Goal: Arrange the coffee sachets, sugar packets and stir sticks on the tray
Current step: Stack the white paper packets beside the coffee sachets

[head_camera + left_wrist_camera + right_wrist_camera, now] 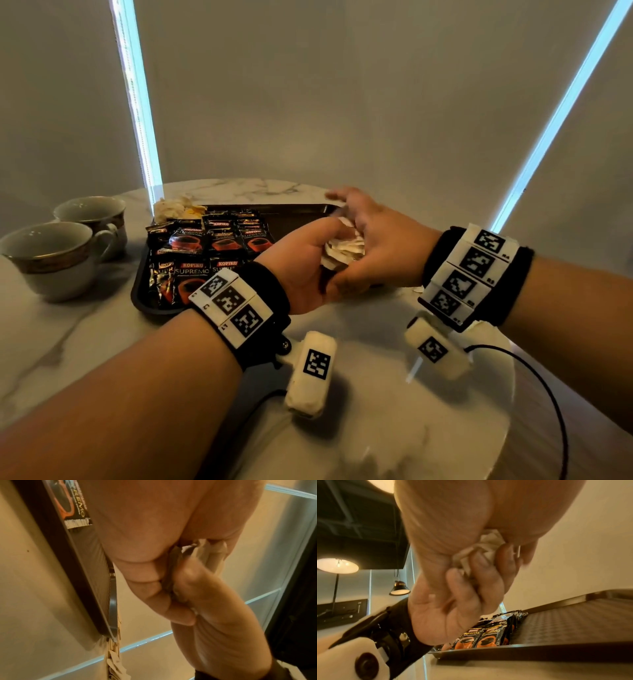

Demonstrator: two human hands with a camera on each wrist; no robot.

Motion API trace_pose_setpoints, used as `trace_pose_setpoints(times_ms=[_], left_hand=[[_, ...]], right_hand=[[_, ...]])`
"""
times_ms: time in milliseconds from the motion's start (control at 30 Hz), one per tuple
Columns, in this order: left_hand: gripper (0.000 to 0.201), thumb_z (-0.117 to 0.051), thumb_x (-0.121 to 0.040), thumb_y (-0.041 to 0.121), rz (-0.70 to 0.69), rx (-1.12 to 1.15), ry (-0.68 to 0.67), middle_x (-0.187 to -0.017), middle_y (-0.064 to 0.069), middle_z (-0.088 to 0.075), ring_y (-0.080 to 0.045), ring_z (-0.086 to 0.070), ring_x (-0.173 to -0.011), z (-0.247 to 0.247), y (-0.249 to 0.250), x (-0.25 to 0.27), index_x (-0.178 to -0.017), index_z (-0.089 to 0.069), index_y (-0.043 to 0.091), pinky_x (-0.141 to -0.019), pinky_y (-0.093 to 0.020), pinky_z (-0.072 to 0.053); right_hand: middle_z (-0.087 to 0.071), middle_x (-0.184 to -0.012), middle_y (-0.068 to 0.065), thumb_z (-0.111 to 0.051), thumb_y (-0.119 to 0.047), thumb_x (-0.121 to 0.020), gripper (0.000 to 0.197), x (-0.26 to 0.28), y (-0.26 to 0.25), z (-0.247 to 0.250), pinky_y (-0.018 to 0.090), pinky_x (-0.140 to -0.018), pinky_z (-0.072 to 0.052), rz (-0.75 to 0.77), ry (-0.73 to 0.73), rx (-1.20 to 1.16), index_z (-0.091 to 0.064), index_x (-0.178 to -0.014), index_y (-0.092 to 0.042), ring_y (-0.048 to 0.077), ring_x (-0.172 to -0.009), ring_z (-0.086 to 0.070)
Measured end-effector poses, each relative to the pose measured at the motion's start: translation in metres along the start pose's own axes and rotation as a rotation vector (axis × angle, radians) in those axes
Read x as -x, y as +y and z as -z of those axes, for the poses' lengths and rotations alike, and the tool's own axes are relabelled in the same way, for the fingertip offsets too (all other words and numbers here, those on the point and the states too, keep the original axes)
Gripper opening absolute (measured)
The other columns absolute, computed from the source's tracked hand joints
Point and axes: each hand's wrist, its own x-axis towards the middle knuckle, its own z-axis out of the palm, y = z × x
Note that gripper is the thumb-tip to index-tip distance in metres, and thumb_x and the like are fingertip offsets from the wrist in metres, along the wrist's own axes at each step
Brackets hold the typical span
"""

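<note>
Left hand [301, 274]: curling its fingers round a bundle of white packets [342, 251], gripping it from the left.
Right hand [380, 233]: closing on the same bundle from the other side, thumb pinching it; the far fingers are blurring, so their spread is unclear.
Packets: hanging over the bare right part of the tray [298, 207], touching only the hands.
Sachets [212, 240]: lying in overlapping rows on the tray's left part.
Step, as judged: squaring the bundle before laying it down.
Method: levelling the edges between both palms, lowering the bundle just beside the sachets without overlapping them, and releasing one hand first.
Risk: loose packets slipping out and scattering onto the table [370, 325].
Stir sticks: not identifiable.
</note>
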Motion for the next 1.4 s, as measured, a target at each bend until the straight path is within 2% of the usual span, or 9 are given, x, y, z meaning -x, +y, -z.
trace_pose_setpoints(times_ms=[100, 200, 433, 533, 633, 733, 900, 1200, 1400], left_hand=[[0.034, -0.048, -0.097, 0.042, -0.030, -0.030, 0.015, -0.093, -0.005, -0.073, -0.020, -0.073, -0.082, 0.002, 0.001, 0.000, -0.103, -0.071, 0.017, -0.074, -0.036, -0.059], [0.043, -0.051, -0.090, 0.053, -0.031, -0.018, 0.005, -0.096, -0.004, -0.074, -0.023, -0.074, -0.087, 0.003, 0.004, 0.001, -0.099, -0.075, 0.018, -0.081, -0.040, -0.058], [0.050, -0.041, -0.092, 0.048, 0.003, 0.127, -0.037, -0.116, -0.010, -0.069, -0.027, -0.068, -0.102, 0.005, 0.010, 0.003, -0.120, -0.066, 0.015, -0.099, -0.045, -0.048], [0.048, -0.042, -0.096, 0.046, -0.022, 0.170, -0.010, -0.115, -0.012, -0.071, -0.027, -0.071, -0.102, 0.002, 0.009, 0.003, -0.126, -0.063, 0.015, -0.088, -0.043, -0.059], [0.047, -0.038, -0.103, 0.046, -0.040, 0.155, 0.031, -0.111, -0.011, -0.072, -0.024, -0.071, -0.100, -0.001, 0.008, 0.003, -0.129, -0.059, 0.014, -0.081, -0.038, -0.061], [0.052, -0.034, -0.106, 0.048, -0.052, 0.132, 0.045, -0.115, -0.011, -0.071, -0.023, -0.071, -0.102, -0.002, 0.007, 0.002, -0.136, -0.057, 0.012, -0.082, -0.037, -0.061], [0.061, -0.028, -0.106, 0.054, -0.007, 0.079, 0.035, -0.120, -0.012, -0.071, -0.023, -0.071, -0.105, -0.001, 0.006, 0.000, -0.140, -0.056, 0.011, -0.085, -0.039, -0.061], [0.055, -0.040, -0.086, 0.033, 0.083, 0.034, -0.027, -0.111, -0.016, -0.069, -0.037, -0.064, -0.107, 0.009, 0.009, 0.001, -0.130, -0.059, 0.006, -0.085, -0.040, -0.055], [0.050, -0.031, -0.097, 0.022, 0.086, -0.009, 0.062, -0.117, -0.016, -0.072, -0.034, -0.070, -0.106, 0.007, 0.008, 0.000, -0.137, -0.058, 0.009, -0.078, -0.036, -0.060]], right_hand=[[-0.067, -0.111, -0.013, -0.088, -0.023, -0.067, 0.070, -0.005, 0.002, -0.004, 0.035, -0.091, -0.055, 0.079, 0.102, -0.007, -0.055, -0.128, -0.031, 0.003, -0.100, -0.064], [-0.068, -0.100, -0.014, -0.084, -0.017, -0.073, 0.053, -0.004, 0.003, -0.006, 0.021, -0.080, -0.054, 0.108, 0.184, -0.038, -0.059, -0.118, -0.029, 0.000, -0.089, -0.064], [-0.064, -0.109, -0.024, -0.085, -0.017, -0.078, 0.063, -0.004, 0.008, -0.006, 0.005, -0.083, -0.043, 0.200, 0.190, -0.207, -0.053, -0.125, -0.042, -0.013, -0.099, -0.060], [-0.059, -0.119, -0.027, -0.070, -0.028, -0.092, 0.056, -0.006, 0.006, -0.006, 0.004, -0.088, -0.040, 0.220, 0.215, -0.163, -0.047, -0.143, -0.032, -0.015, -0.105, -0.056], [-0.063, -0.105, -0.019, -0.054, -0.049, -0.095, 0.036, -0.009, 0.002, -0.008, 0.009, -0.078, -0.047, 0.200, 0.233, -0.124, -0.059, -0.124, -0.028, -0.005, -0.094, -0.060], [-0.066, -0.099, -0.009, -0.047, -0.068, -0.085, 0.053, -0.010, 0.002, -0.009, 0.021, -0.072, -0.053, 0.170, 0.238, -0.088, -0.059, -0.114, -0.026, 0.005, -0.087, -0.063], [-0.063, -0.102, -0.018, -0.085, -0.036, -0.075, 0.060, -0.005, 0.003, -0.002, 0.010, -0.075, -0.049, 0.126, 0.130, -0.039, -0.048, -0.121, -0.034, -0.006, -0.092, -0.062], [-0.072, -0.098, -0.006, -0.081, -0.024, -0.082, 0.046, -0.004, 0.007, -0.001, 0.027, -0.073, -0.061, -0.016, 0.141, -0.253, -0.057, -0.121, -0.033, 0.008, -0.083, -0.071], [-0.072, -0.097, -0.005, -0.079, -0.024, -0.084, 0.050, -0.002, 0.006, 0.004, 0.018, -0.064, -0.057, -0.080, 0.152, -0.292, -0.054, -0.125, -0.033, 0.003, -0.076, -0.071]])
